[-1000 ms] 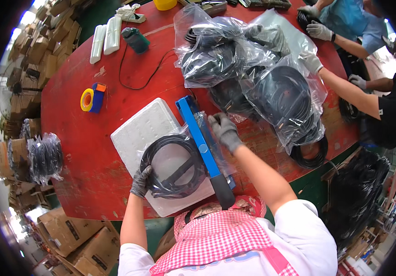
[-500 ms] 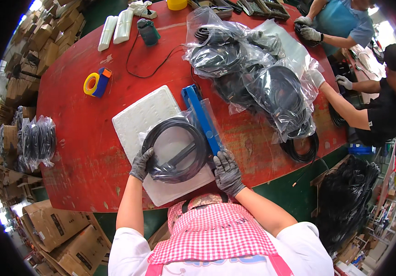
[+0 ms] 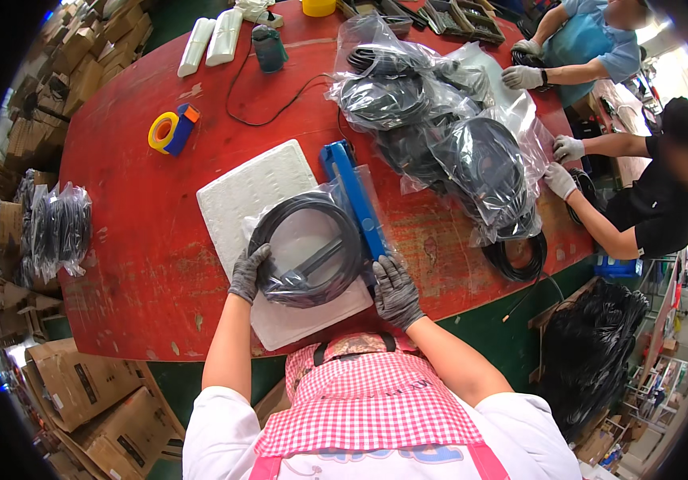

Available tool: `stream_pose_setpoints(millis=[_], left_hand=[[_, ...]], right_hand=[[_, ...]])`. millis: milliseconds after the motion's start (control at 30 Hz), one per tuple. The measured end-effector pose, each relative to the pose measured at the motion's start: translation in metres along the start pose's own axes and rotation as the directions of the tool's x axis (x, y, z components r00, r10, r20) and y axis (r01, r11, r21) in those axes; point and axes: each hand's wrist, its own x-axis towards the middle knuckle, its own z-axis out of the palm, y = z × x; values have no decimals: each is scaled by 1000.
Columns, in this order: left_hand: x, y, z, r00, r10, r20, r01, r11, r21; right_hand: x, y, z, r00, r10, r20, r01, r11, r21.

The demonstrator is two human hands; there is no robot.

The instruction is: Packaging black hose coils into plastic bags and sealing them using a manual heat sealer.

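A coil of black cable (image 3: 349, 282) in a clear plastic bag lies on a white foam board (image 3: 244, 180) before me. My left hand (image 3: 246, 274), in a grey glove, is closed on the coil's left side, thumb on top. Along the coil's right runs a blue bar-shaped sealer (image 3: 355, 196), with the bag's edge reaching across to it. My gloved right hand (image 3: 396, 291) rests flat on the sealer's near end, its fingers stretched out. Anything beneath that palm is hidden.
Bagged cable coils (image 3: 480, 164) are heaped right of the sealer. A tape dispenser (image 3: 174, 130), a dark bottle (image 3: 269, 50) and white film rolls (image 3: 224, 36) stand farther back. Two co-workers' gloved hands (image 3: 561, 180) work along the right edge. Cartons (image 3: 84, 384) sit lower left.
My hands keep their places on the coil and the sealer; the view shifts slightly. At the right, the black-clad co-worker's hand has drawn back from the bags, and the blue-clad one's hand has moved left.
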Motion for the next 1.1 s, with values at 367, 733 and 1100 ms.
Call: stream_pose_setpoints(millis=[367,733,1100], left_hand=[[-2,-1,3,999,42,-18,-42,999,-13],[0,-3,2,998,54,-34,-54,998,-13],[-4,-1,5,998,59,-30,-60,998,-19]], right_hand=[[1,-1,0,1000,-9,-26,9,1000,-24],[-1,1,1,1000,2,-16,-2,1000,1],[0,0,-2,1000,15,12,-15,1000,16]])
